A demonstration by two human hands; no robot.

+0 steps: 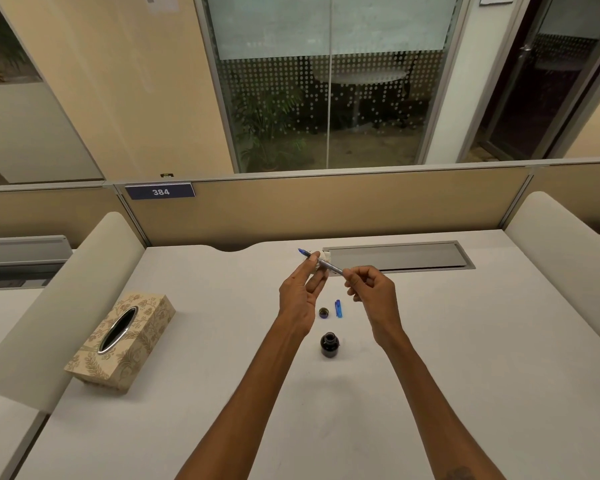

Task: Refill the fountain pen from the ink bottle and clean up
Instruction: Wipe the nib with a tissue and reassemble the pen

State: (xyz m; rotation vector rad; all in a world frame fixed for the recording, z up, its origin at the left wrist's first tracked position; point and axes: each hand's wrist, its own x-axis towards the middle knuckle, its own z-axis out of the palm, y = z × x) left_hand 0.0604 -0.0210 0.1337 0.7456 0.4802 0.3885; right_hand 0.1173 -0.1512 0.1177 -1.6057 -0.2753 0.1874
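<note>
Above the white desk (194, 393) both hands hold up a slim fountain pen part (329, 266) with a blue tip pointing up and left. My right hand (373, 289) pinches its lower end. My left hand (300, 289) grips it nearer the tip, together with something white, apparently a tissue. Below the hands, the dark ink bottle (329, 345) stands uncapped. Its round cap (324, 312) lies just beyond it, next to a blue pen piece (338, 309) lying flat.
A patterned tissue box (120, 341) sits on the left of the desk. A grey cable tray lid (399, 256) is set into the desk at the back. Beige partitions close off the back, and rounded white dividers stand at the left and right.
</note>
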